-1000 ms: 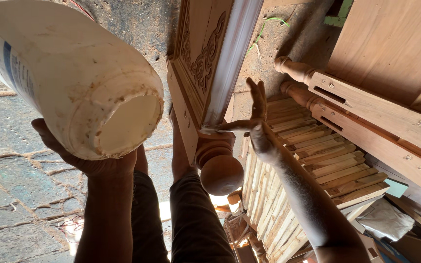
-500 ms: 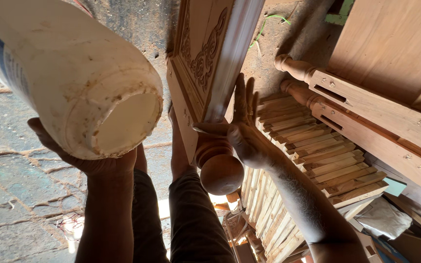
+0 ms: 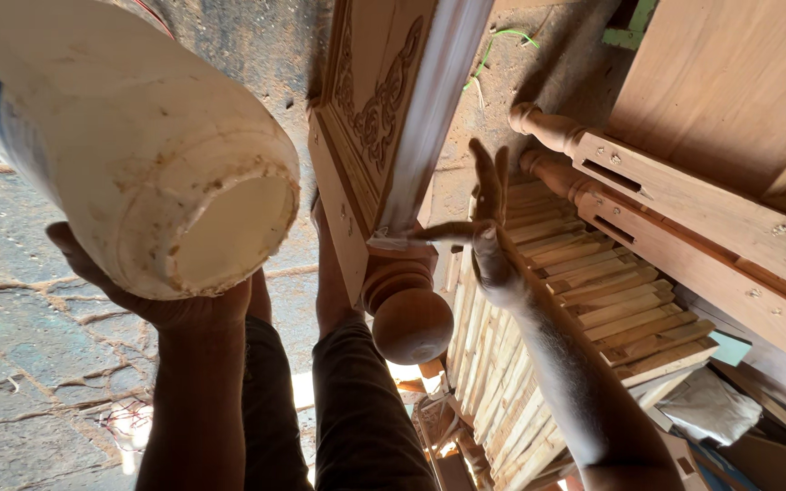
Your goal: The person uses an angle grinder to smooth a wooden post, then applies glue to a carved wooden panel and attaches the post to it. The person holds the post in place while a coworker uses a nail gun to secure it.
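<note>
1. Now the right hand (image 3: 484,227) lies flat, fingers spread, against the pale edge of the carved wooden panel (image 3: 384,118); a second ago it was lifted clear with its fingers pointing out over the stacked slats, so it has swung in and its thumb now meets the wood just above the turned round knob (image 3: 407,314). It grips nothing (open palm, only pressing or wiping).
2. That shift reads as the hand going to work on the panel's edge, where a whitish smear shows.
3. The left hand (image 3: 166,305) cups the big white plastic bottle (image 3: 129,145) from below, fingers wrapped round its rim, tipped so its open mouth faces the camera; it has barely moved.
4. The bottle's label is a blue-and-white band on its far left side, mostly out of frame.
5. The wooden slats (image 3: 557,300) and two turned posts (image 3: 557,132) lie to the right.
</note>
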